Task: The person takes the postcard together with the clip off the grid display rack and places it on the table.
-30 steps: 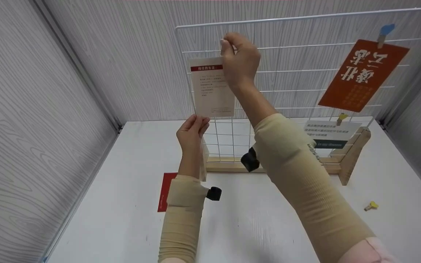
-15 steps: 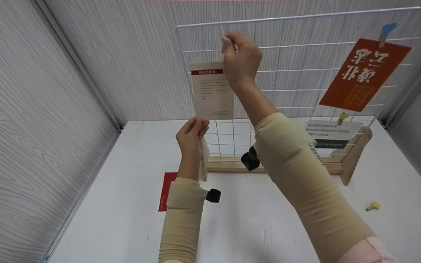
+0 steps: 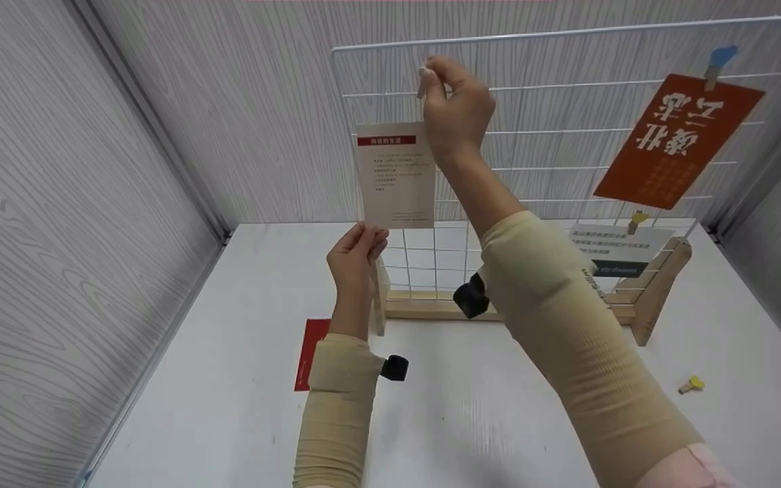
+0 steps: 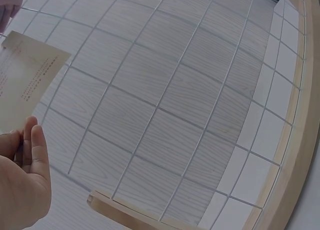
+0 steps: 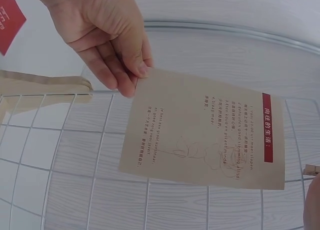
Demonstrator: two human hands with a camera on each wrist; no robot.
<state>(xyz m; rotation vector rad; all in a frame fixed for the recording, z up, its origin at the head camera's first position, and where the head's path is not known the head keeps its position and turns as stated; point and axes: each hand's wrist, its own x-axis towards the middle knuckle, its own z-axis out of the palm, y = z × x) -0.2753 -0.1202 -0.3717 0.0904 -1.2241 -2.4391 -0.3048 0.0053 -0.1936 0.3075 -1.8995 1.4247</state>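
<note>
My left hand [image 3: 356, 251] pinches the lower left corner of a cream card [image 3: 397, 179] with a red title band and small print. The card is upright in front of a white wire grid [image 5: 150, 200]. Higher up, my right hand [image 3: 459, 112] pinches a small wooden clothespin [image 5: 312, 170] near one of the grid's wires. Most of the clothespin is hidden by the fingers in the head view. The card's top edge lies below the clothespin, and its upper right corner overlaps the right hand.
An orange-red card [image 3: 678, 142] hangs at the grid's right under a blue-topped clothespin [image 3: 719, 61]. Below it a white and green card [image 3: 617, 244] hangs from a yellow-topped one. A red card [image 3: 309, 356] and a loose yellow-topped clothespin [image 3: 692, 385] lie on the white table [image 3: 458, 407].
The cream card and left hand have moved down a little, so the card's top is farther below the right fingertips. My right hand has shifted slightly to the right in view.
</note>
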